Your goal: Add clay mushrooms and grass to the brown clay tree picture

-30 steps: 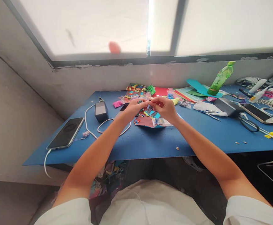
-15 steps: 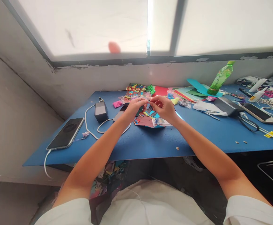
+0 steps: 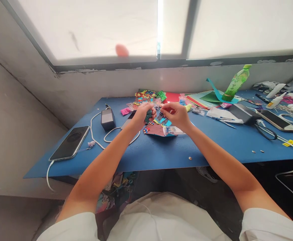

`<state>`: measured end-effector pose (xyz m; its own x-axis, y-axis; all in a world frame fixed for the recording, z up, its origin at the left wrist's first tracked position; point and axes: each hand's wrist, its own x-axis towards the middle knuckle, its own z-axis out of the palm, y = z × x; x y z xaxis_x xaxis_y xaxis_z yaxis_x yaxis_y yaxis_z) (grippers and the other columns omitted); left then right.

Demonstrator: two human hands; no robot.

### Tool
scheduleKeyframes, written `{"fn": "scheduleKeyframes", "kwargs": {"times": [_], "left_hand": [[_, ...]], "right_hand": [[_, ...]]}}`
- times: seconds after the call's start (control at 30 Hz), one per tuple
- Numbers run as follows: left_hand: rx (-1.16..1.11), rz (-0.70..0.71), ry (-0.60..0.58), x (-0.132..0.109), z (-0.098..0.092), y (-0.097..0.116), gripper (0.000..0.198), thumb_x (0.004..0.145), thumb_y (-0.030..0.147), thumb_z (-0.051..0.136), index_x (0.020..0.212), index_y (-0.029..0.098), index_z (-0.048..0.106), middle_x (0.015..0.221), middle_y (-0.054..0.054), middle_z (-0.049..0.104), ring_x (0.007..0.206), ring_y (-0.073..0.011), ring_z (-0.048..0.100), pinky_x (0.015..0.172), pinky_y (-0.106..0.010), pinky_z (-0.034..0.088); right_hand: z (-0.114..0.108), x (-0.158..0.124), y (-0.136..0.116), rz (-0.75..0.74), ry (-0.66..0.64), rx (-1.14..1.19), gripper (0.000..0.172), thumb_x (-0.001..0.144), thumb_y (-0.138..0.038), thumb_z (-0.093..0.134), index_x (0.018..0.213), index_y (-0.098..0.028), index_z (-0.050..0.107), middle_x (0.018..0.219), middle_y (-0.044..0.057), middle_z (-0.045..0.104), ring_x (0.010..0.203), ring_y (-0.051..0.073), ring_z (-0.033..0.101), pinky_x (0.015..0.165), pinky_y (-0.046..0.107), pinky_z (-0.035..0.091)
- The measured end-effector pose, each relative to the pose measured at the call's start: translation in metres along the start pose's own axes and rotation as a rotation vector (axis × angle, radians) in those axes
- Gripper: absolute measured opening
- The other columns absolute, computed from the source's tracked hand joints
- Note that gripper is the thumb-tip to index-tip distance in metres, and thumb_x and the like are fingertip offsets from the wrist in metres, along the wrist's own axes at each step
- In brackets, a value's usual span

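Observation:
My left hand (image 3: 143,115) is curled round a dark green lump of modelling clay (image 3: 148,115), which shows between the fingers. My right hand (image 3: 176,114) has thumb and forefinger pinched together above a board; any bit between the tips is too small to make out. Under both hands lies the board (image 3: 155,130), covered in brown clay with blue and dark patches, a yellow edging and small red, white and blue bits at its left. A clear packet (image 3: 172,130) rests on the board's right front part.
At left are a phone (image 3: 70,143), a black adapter (image 3: 108,119) and white cables. Behind stand decorated clay pieces (image 3: 146,95) and coloured paper. On the right are a tilted green bottle (image 3: 236,83), pens, a dark box (image 3: 245,113) and another phone (image 3: 278,120).
My hands, fingertips together before, have come apart. My left hand has turned, bringing the green clay into clearer view. A blue paper sheet by the bottle has lifted and bent.

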<state>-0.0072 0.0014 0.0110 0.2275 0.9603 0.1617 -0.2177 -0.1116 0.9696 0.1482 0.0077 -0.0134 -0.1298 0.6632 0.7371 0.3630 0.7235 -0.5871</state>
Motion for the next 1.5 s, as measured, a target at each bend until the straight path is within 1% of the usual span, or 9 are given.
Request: {"fn": "scheduleKeyframes", "kwargs": {"times": [0.1, 0.23, 0.43, 0.63, 0.87, 1.03, 1.23, 1.4, 1.5], "left_hand": [[0.014, -0.005, 0.013, 0.001, -0.001, 0.0, 0.016, 0.069, 0.015, 0.049, 0.063, 0.021, 0.035, 0.049, 0.005, 0.044, 0.041, -0.0069, 0.042, 0.037, -0.017, 0.026], [0.096, -0.034, -0.027, -0.002, -0.001, 0.0, 0.009, 0.067, 0.018, 0.055, 0.065, 0.019, 0.046, 0.051, 0.003, 0.049, 0.041, -0.0077, 0.043, 0.035, -0.018, 0.023], [0.246, 0.025, -0.067, -0.007, -0.001, -0.001, 0.029, 0.066, 0.036, 0.074, 0.058, 0.015, 0.056, 0.052, 0.001, 0.051, 0.048, -0.0076, 0.045, 0.039, -0.018, 0.025], [0.322, 0.108, -0.028, -0.005, -0.005, -0.001, 0.027, 0.072, 0.027, 0.072, 0.054, 0.016, 0.057, 0.05, 0.002, 0.053, 0.049, -0.0068, 0.042, 0.044, -0.018, 0.026], [0.185, 0.05, 0.101, -0.001, -0.003, -0.004, 0.024, 0.081, 0.025, 0.061, 0.06, 0.017, 0.05, 0.053, 0.003, 0.048, 0.047, -0.0068, 0.043, 0.042, -0.019, 0.028], [0.071, -0.031, 0.214, -0.002, 0.008, -0.011, 0.021, 0.085, 0.021, 0.05, 0.065, 0.019, 0.044, 0.055, 0.005, 0.044, 0.045, -0.0063, 0.039, 0.042, -0.017, 0.029], [0.079, -0.055, 0.189, -0.014, 0.022, -0.014, 0.021, 0.083, 0.019, 0.057, 0.063, 0.016, 0.05, 0.055, 0.005, 0.047, 0.048, -0.0054, 0.042, 0.044, -0.016, 0.031], [0.123, -0.073, 0.133, -0.018, 0.021, -0.011, 0.021, 0.082, 0.02, 0.061, 0.063, 0.016, 0.053, 0.052, 0.005, 0.046, 0.045, -0.0053, 0.04, 0.042, -0.017, 0.028], [0.156, -0.061, 0.126, -0.016, 0.016, -0.007, 0.021, 0.081, 0.027, 0.064, 0.065, 0.017, 0.054, 0.051, 0.005, 0.046, 0.044, -0.0063, 0.041, 0.041, -0.018, 0.027]], "right_hand": [[0.0, -0.001, -0.001, -0.009, -0.015, -0.002, 0.01, 0.076, -0.026, 0.062, 0.07, -0.018, 0.067, 0.069, 0.002, 0.068, 0.063, 0.014, 0.059, 0.05, 0.023, 0.042], [0.0, -0.002, -0.002, -0.037, -0.046, 0.003, 0.011, 0.076, -0.025, 0.062, 0.071, -0.018, 0.069, 0.071, 0.002, 0.069, 0.063, 0.013, 0.059, 0.052, 0.023, 0.043], [-0.002, -0.002, -0.001, -0.06, -0.08, -0.012, 0.015, 0.079, -0.027, 0.06, 0.076, -0.018, 0.071, 0.07, 0.003, 0.07, 0.063, 0.014, 0.057, 0.054, 0.024, 0.044], [-0.002, -0.002, -0.005, -0.053, -0.083, -0.048, 0.016, 0.081, -0.031, 0.061, 0.074, -0.019, 0.07, 0.073, 0.003, 0.069, 0.064, 0.014, 0.056, 0.055, 0.025, 0.045], [-0.002, -0.002, -0.005, -0.017, -0.007, -0.037, 0.024, 0.087, -0.038, 0.053, 0.079, -0.018, 0.063, 0.067, 0.002, 0.061, 0.06, 0.013, 0.054, 0.054, 0.025, 0.044], [0.007, -0.009, -0.006, -0.11, -0.11, -0.104, 0.014, 0.084, -0.028, 0.056, 0.078, -0.02, 0.066, 0.075, 0.003, 0.066, 0.063, 0.013, 0.055, 0.058, 0.025, 0.044], [0.016, -0.015, -0.006, -0.056, -0.214, -0.107, 0.011, 0.074, -0.016, 0.059, 0.064, -0.019, 0.061, 0.067, -0.001, 0.065, 0.059, 0.011, 0.053, 0.055, 0.022, 0.04], [0.007, -0.009, -0.003, 0.024, -0.17, -0.151, 0.037, 0.07, -0.031, 0.071, 0.05, -0.019, 0.042, 0.047, -0.005, 0.048, 0.046, 0.008, 0.039, 0.047, 0.022, 0.03], [0.001, -0.003, -0.004, 0.051, -0.16, -0.111, 0.039, 0.07, -0.047, 0.073, 0.058, -0.019, 0.048, 0.052, -0.005, 0.051, 0.046, 0.008, 0.041, 0.046, 0.022, 0.032]]}}
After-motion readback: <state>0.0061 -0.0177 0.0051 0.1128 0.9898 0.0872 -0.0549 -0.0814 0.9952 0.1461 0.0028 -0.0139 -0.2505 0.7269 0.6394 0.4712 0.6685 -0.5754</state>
